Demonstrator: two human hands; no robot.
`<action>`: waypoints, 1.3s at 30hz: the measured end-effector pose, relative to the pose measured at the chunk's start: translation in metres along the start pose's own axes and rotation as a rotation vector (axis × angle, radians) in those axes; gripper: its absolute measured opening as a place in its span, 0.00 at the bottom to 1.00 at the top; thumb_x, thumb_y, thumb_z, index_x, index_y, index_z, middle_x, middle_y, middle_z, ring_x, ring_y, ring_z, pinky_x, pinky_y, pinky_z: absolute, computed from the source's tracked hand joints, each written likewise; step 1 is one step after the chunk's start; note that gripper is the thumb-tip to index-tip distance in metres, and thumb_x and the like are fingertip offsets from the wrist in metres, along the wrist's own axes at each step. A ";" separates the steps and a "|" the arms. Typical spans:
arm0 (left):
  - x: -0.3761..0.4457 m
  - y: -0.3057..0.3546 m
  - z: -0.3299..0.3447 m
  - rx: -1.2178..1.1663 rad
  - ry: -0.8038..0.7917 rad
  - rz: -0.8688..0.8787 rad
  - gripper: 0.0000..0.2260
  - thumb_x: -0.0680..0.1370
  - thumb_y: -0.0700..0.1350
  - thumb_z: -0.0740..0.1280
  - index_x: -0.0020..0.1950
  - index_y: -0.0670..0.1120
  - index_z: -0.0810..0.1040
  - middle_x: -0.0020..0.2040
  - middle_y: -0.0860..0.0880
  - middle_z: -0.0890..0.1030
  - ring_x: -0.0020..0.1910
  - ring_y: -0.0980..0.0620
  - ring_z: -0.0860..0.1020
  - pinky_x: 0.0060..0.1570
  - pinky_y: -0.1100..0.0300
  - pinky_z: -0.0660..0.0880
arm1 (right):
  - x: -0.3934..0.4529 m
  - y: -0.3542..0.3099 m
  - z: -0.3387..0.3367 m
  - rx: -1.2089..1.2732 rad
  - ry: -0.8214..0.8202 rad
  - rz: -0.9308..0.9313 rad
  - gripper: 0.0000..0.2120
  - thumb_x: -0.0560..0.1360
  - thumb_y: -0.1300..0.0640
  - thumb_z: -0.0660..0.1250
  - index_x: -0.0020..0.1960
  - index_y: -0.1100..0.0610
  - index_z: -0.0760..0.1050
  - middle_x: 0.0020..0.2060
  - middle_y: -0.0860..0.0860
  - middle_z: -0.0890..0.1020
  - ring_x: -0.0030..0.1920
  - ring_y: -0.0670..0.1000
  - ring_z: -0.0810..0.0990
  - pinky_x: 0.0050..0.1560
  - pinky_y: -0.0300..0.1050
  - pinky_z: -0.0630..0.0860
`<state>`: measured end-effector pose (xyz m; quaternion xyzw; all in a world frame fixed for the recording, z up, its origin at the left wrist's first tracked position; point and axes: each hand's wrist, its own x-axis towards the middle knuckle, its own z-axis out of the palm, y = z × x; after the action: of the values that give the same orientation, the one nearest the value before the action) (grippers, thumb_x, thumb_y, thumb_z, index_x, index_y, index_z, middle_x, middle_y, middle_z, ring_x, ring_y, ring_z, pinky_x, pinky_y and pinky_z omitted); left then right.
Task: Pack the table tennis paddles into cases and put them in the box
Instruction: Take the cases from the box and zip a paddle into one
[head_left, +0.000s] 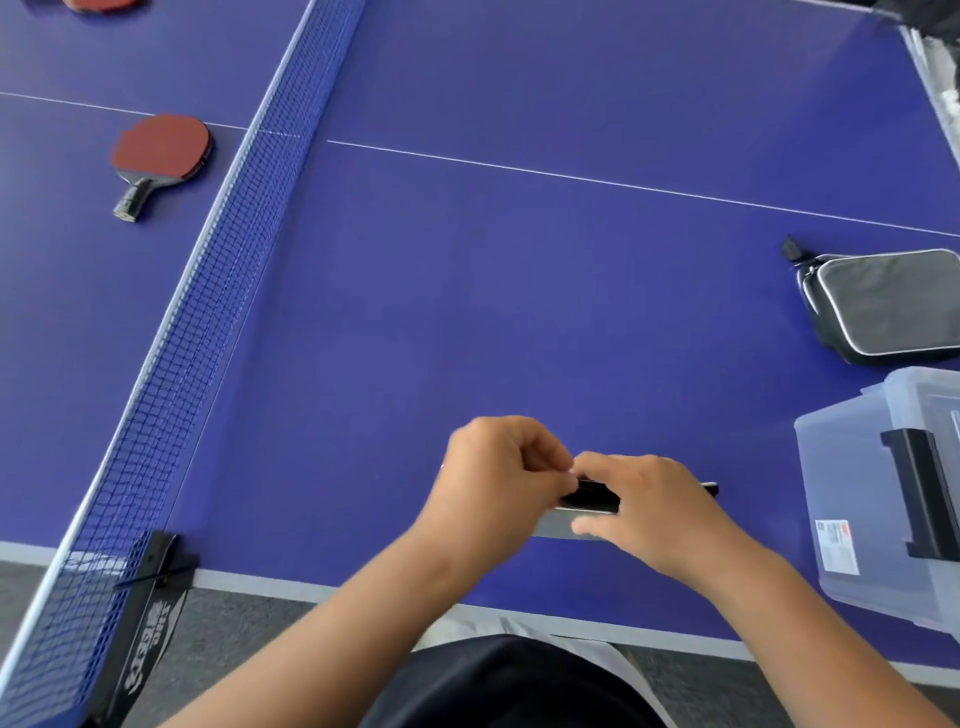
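A grey and black paddle case (592, 501) is held just above the near part of the blue table (519, 312), mostly hidden by both hands. My left hand (498, 473) pinches something small at the case's top edge. My right hand (649, 509) grips the case from the right side. A second grey case (888, 301) lies flat at the right. A red paddle (158, 156) with a black handle lies beyond the net at the left. Another red paddle (104, 4) shows at the top left edge. A clear plastic box (883, 499) stands at the near right.
The blue net (218, 270) runs diagonally across the left side, clamped to the table edge by a black post (150, 587). Grey carpet lies below the near table edge. White objects sit past the table's far right corner.
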<state>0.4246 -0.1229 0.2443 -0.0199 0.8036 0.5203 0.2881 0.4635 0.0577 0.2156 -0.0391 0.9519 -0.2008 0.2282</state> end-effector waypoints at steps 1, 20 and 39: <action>0.002 -0.003 0.006 -0.008 -0.008 -0.015 0.04 0.71 0.42 0.75 0.38 0.49 0.82 0.33 0.50 0.83 0.26 0.60 0.74 0.25 0.69 0.67 | 0.002 -0.003 0.001 -0.052 0.017 -0.024 0.15 0.73 0.47 0.70 0.57 0.38 0.71 0.45 0.37 0.80 0.45 0.45 0.77 0.46 0.41 0.70; 0.019 -0.044 0.002 0.026 -0.027 -0.060 0.16 0.71 0.49 0.78 0.57 0.51 0.81 0.46 0.56 0.85 0.46 0.57 0.83 0.50 0.62 0.78 | 0.015 0.010 0.089 0.200 0.659 -0.155 0.10 0.77 0.50 0.67 0.53 0.51 0.84 0.52 0.42 0.85 0.57 0.45 0.81 0.69 0.59 0.67; 0.052 -0.057 0.062 0.912 -0.071 0.392 0.20 0.73 0.56 0.68 0.63 0.54 0.70 0.52 0.55 0.78 0.52 0.51 0.77 0.57 0.56 0.69 | -0.011 0.076 0.064 0.714 0.938 0.430 0.03 0.78 0.58 0.69 0.49 0.51 0.80 0.50 0.47 0.82 0.52 0.49 0.82 0.52 0.41 0.79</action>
<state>0.4276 -0.0828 0.1543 0.2777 0.9276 0.1607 0.1915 0.5037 0.1056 0.1375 0.3241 0.8116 -0.4518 -0.1794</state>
